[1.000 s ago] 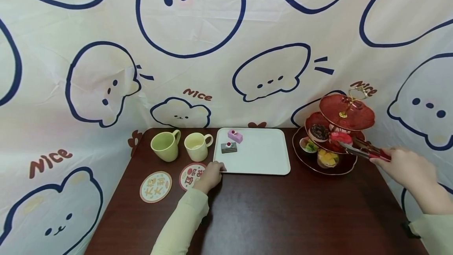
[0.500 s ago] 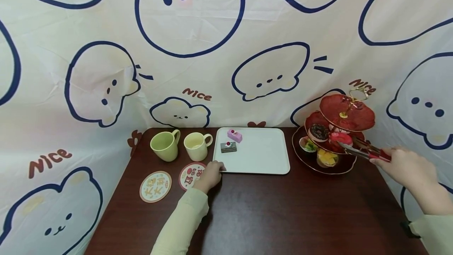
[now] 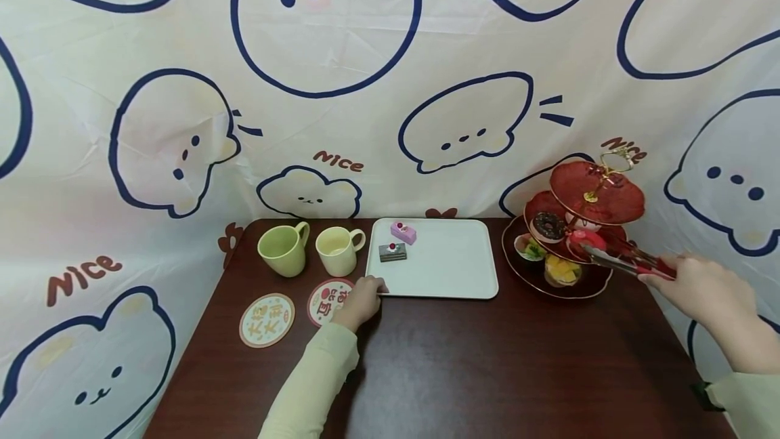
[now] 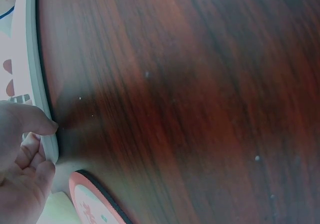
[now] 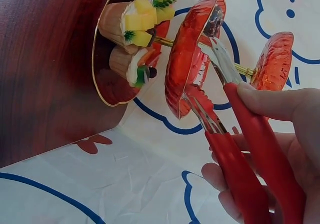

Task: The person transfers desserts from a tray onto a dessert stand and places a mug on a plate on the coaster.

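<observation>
With the left hand [image 3: 361,302] we pinch the tray's [image 3: 447,269] corner; beyond it, the grey cake [image 3: 393,253] and pink cake [image 3: 403,233] are placed. Cupcakes [image 3: 562,271] and red pastry [image 3: 588,241] remain on the stand [image 3: 623,203], beyond the tongs [image 3: 609,261] our right hand [image 3: 709,290] grips.

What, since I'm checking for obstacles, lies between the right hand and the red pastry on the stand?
In the head view, the red-handled tongs lie there, spanning from the right hand to the red pastry.
</observation>
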The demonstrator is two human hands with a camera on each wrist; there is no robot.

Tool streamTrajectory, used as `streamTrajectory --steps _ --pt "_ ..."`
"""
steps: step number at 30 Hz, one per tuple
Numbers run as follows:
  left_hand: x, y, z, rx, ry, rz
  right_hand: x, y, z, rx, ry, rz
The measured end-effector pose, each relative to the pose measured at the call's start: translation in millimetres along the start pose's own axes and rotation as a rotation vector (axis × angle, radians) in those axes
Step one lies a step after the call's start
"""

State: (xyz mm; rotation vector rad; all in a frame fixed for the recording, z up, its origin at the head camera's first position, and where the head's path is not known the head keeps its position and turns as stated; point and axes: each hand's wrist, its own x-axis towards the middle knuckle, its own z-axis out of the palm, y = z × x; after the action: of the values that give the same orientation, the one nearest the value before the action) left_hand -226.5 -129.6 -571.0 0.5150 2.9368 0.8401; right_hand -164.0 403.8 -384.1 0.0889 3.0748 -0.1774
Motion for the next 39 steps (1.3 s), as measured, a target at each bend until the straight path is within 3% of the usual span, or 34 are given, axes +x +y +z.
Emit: streamTrajectory --steps 23,39 --pt "-1.5 -0.8 1.6 0.001 0.007 0.006 -11.7 2.8 -0.2 -0.020 0.052 0.038" --pt "-1.6 1.4 -0.2 0.013 -0.003 0.000 -28.3 -14.6 4.2 0.020 0.127 0.050"
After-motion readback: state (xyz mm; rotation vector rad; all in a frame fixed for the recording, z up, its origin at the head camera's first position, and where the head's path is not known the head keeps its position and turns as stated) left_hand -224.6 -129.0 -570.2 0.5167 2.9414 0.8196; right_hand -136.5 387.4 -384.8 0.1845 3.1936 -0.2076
